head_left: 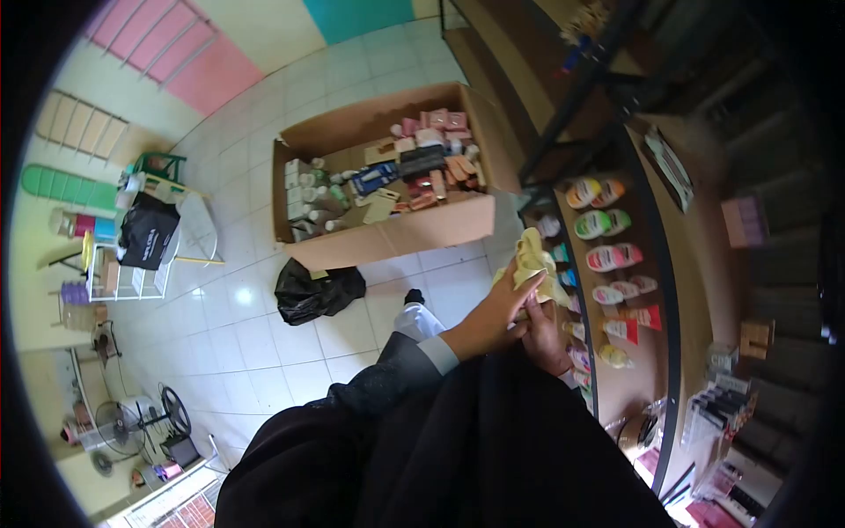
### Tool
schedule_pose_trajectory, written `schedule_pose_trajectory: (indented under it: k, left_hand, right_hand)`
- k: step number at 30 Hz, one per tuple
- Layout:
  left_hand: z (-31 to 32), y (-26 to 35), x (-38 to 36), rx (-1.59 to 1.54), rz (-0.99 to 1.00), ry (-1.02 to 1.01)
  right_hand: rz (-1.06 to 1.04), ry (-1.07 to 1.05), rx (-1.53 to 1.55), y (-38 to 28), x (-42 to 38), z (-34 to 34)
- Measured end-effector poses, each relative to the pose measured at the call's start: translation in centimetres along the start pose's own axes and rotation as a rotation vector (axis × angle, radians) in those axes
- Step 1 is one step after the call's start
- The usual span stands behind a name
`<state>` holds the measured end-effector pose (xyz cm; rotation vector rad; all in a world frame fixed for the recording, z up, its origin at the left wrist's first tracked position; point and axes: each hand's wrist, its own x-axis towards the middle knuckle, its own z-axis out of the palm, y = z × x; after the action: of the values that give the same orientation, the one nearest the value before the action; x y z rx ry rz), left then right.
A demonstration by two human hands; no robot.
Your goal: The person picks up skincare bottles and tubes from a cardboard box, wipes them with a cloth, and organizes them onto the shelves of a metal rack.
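Observation:
A crumpled pale yellow cloth is bunched up in front of my body, close to the shelf on the right. My left hand reaches in from the left, its fingers closed on the cloth. My right hand meets it from below, fingers bent against the cloth's lower part. Both hands touch each other there, and whatever the cloth may wrap is hidden. Just beyond them, the shelf carries rows of colourful bottles and tubes.
A large open cardboard box of cosmetics sits on the tiled floor ahead. Beside it lies a black plastic bag. Further left are a white rack with a black bag and a fan. Dark shelf posts rise at the right.

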<state>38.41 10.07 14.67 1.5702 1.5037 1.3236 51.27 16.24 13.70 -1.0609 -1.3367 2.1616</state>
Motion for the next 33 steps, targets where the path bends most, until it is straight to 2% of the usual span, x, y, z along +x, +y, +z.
schedule_pose_trajectory:
  k: [3,5,6,7,9,10,11,13,15,18,19,22,26,28,29,31,33]
  left_hand:
    - [-4.5,-0.3,0.4,0.034,-0.075,-0.032]
    - [-8.7,-1.3,0.6,-0.346,-0.212,-0.133]
    - [-10.7,-2.3,0.5,-0.244,-0.299,-0.135]
    - [-12.7,-3.8,0.5,-0.252,-0.313,-0.126]
    - [-16.9,-8.5,0.6,0.187,-0.369,-0.076]
    - [-18.9,-11.2,0.3,0.245,-0.474,0.068]
    - [-20.8,-13.8,-0.1,0.303,-0.577,0.211]
    - [-25.5,-17.9,-0.8,0.716,-0.536,0.250]
    - [-29.8,-22.4,-2.3,0.825,-0.534,0.335]
    - [-34.7,-27.6,-4.9,0.898,-0.661,0.253]
    - [-35.3,-28.3,-5.2,0.889,-0.662,0.244]
    - [-35.7,-28.8,-5.2,0.910,-0.544,-0.034]
    - [-34.2,-28.1,-4.4,1.026,-0.443,0.006]
    - [-32.7,-26.3,-3.5,0.810,-0.704,0.040]
    - [-31.9,-26.0,-3.8,0.806,-0.704,0.039]
    - [-30.2,-26.0,-4.9,0.834,-0.928,-0.319]
    - [-29.4,-26.6,-6.0,0.845,-0.857,-0.385]
  right_hand:
    - [-0.051,0.083,0.075,1.4,4.0,2.5]
    - [0.005,0.064,0.797,2.7,6.1,3.0]
    - [0.048,0.213,0.740,1.8,6.7,3.9]
    - [0.066,0.214,0.732,1.8,7.5,4.1]
    - [0.084,0.174,0.909,1.8,9.2,3.6]
    - [0.091,0.086,0.964,2.3,10.4,3.3]
    - [0.108,0.087,0.962,2.3,11.4,4.0]
    - [0.089,0.137,0.902,1.5,13.5,5.4]
    - [0.123,0.156,0.898,0.7,15.5,7.9]
    - [0.149,0.185,0.842,0.1,17.6,10.8]
    - [0.150,0.197,0.838,0.1,18.2,11.4]
    - [0.168,0.137,0.839,0.2,19.1,12.6]
    - [0.169,0.083,0.741,-0.1,19.6,13.4]
    - [0.175,0.102,0.748,-0.4,19.6,13.7]
    - [0.176,0.114,0.759,-0.5,19.6,13.9]
    - [0.175,0.114,0.768,-0.4,19.7,14.0]
    - [0.159,0.117,0.777,-0.7,19.9,14.2]
